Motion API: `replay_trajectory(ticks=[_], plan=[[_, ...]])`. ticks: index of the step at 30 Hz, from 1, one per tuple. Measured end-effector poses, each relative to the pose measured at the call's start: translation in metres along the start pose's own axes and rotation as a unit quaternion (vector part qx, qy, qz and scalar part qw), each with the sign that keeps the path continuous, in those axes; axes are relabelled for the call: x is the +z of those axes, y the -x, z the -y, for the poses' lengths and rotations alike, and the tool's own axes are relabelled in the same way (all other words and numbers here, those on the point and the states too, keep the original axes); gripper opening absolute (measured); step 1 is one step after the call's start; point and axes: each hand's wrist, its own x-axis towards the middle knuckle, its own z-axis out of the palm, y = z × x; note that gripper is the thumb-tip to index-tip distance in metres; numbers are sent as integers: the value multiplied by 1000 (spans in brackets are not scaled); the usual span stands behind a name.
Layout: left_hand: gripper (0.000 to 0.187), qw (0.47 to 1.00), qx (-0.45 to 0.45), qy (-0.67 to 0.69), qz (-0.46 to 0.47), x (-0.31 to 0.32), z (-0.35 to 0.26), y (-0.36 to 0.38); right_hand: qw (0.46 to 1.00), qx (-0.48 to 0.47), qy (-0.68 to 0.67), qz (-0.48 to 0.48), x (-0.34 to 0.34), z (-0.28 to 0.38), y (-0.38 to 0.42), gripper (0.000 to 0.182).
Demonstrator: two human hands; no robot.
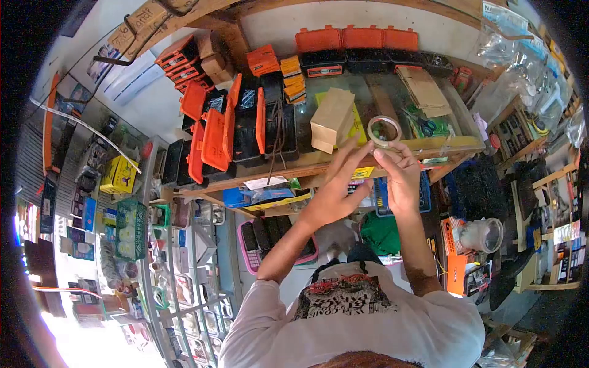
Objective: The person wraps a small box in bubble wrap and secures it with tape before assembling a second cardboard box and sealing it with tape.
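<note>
A roll of clear tape [384, 130] is held up over the front edge of the glass-topped counter [423, 146]. My right hand [402, 178] grips the roll at its lower rim with bent fingers and thumb. Close by, my left hand [337, 193] has its fingers stretched toward the roll and its thumb apart; its fingertips meet the roll's lower left edge. Whether they pinch the tape's end is too small to tell. Behind the left hand, a brown paper box [333, 119] stands on the counter beside a yellow sheet [357, 126].
Orange-lidded black cases [216, 138] stand open at the counter's left, others [350, 40] along its back. Flat brown cardboard [423, 91] and scissors [426, 127] appear at the right. Below are a pink basket [313, 248] and a green cloth bundle [379, 233]. Shelves flank both sides.
</note>
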Motion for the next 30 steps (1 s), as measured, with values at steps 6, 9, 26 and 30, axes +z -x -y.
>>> replay_trajectory(ticks=[6,9,26,30], plan=[[59,939,-17,-284,-190,-13,9,-55,994,-47,98,20,-19,12,-52,34],[65,888,-58,-414,-192,-11,38,-88,987,-15,159,34,-16,30,-86,37],[55,885,67,-460,-15,-31,70,-67,923,253,197,212,-26,33,-182,32],[56,875,49,-481,-6,-26,69,-67,925,235,200,220,-27,23,-176,29]])
